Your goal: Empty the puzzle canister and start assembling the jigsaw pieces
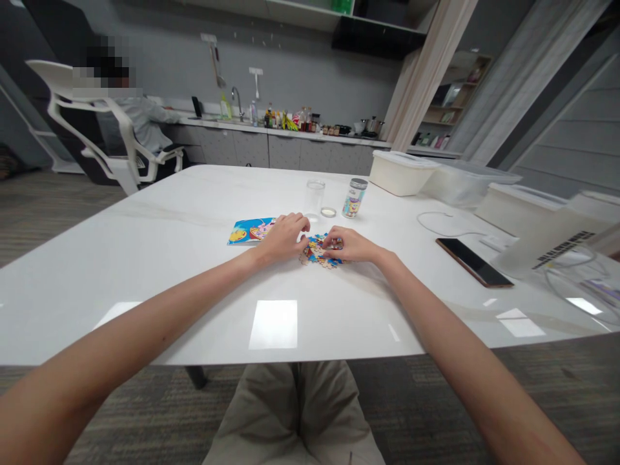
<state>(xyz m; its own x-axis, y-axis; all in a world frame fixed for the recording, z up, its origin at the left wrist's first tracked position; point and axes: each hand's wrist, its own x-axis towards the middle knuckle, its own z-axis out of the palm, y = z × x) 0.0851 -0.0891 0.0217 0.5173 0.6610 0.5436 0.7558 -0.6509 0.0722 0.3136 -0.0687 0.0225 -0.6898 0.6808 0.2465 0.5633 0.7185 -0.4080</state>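
Observation:
A small pile of colourful jigsaw pieces (318, 253) lies on the white table (194, 258). My left hand (285, 236) rests at the pile's left side with its fingers curled down onto the pieces. On the right side, my right hand (349, 245) has its fingers pinched together on the pieces. A colourful picture card (248, 231) lies flat just left of my left hand. Behind the hands stand an empty clear jar (314, 196), its round lid (328, 212) flat on the table, and a second printed jar (355, 197) with a lid on.
A dark phone (473, 261) lies to the right, a white cable (445, 226) behind it. White lidded bins (402, 172) line the far right side. A person sits in a white chair (92, 129) at the back left by a kitchen counter (290, 132).

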